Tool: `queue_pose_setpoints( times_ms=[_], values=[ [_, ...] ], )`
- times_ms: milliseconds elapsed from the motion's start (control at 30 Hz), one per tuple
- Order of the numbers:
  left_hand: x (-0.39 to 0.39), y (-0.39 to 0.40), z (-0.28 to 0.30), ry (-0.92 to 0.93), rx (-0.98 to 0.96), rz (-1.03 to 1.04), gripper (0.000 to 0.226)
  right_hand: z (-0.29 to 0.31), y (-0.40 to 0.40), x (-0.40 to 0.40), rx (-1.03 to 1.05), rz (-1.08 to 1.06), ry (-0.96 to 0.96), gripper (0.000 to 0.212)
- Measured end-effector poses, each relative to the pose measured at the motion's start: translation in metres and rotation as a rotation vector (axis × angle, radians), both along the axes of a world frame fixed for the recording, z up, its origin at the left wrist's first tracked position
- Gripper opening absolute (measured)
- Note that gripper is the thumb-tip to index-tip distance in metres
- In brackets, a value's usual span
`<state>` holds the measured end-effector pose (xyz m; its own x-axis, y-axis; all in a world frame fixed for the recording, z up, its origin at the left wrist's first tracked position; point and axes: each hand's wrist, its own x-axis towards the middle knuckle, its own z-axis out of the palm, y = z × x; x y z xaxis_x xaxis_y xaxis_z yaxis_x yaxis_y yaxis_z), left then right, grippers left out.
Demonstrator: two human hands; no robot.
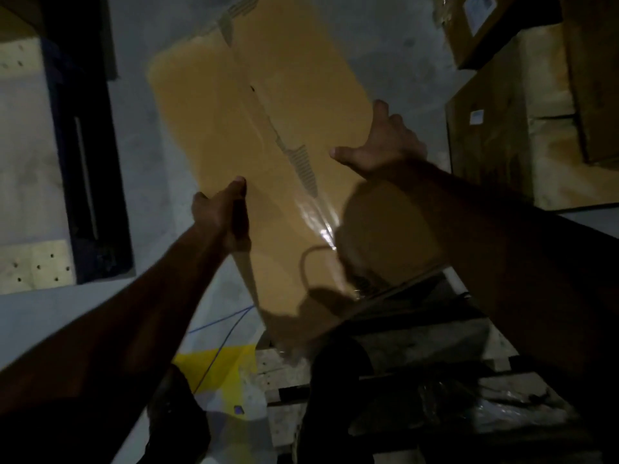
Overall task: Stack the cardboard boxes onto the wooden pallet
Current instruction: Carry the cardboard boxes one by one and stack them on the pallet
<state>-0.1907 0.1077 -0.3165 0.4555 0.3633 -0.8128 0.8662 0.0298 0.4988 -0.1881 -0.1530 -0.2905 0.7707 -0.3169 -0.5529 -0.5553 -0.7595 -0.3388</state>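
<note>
Hands gripping cardboard box (268,128), left hand (221,216), right hand (385,145)

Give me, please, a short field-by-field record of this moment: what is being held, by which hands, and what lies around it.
held item: long cardboard box, taped along its top seam
left hand: grips the box's left edge, thumb on top
right hand: grips the box's right edge, thumb spread on top
box position: near end over the wooden pallet; whether it rests there cannot be told
surroundings: more labelled boxes at upper right; grey floor; yellow patch and blue cable on the floor
lighting: dim
</note>
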Motion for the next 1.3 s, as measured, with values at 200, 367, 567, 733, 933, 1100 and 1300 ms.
queue_pose_setpoints(
  times_ms=[200, 367, 567, 733, 933, 1100, 1300],
  values=[
    [0.004, 0.071, 0.008, -0.239, 0.218, -0.364, 0.068, -0.026, 0.07, -0.037, 0.292, -0.214, 0.031, 0.11],
    [-0.014, 0.101, -0.016, -0.269, 0.128, -0.465, 0.085, -0.039, 0.09, -0.056, 0.463, -0.41, -0.091, 0.111],
    [-0.015, 0.116, -0.009, -0.309, 0.032, -0.432, 0.077, -0.017, 0.1, -0.062, 0.371, -0.367, -0.087, 0.103],
    [-0.023, 0.145, 0.035, -0.344, 0.012, -0.411, 0.08, 0.03, 0.121, -0.065, 0.364, -0.306, -0.1, 0.098],
    [-0.038, 0.18, 0.143, -0.403, 0.011, -0.351, 0.069, 0.149, 0.166, -0.073, 0.372, -0.284, -0.156, 0.106],
    [-0.054, 0.233, 0.257, -0.456, 0.026, -0.381, 0.075, 0.269, 0.219, -0.095, 0.313, -0.3, -0.149, 0.115],
    [-0.075, 0.311, 0.38, -0.527, 0.096, -0.466, 0.073, 0.391, 0.297, -0.134, 0.28, -0.296, -0.194, 0.107]
  ],
)
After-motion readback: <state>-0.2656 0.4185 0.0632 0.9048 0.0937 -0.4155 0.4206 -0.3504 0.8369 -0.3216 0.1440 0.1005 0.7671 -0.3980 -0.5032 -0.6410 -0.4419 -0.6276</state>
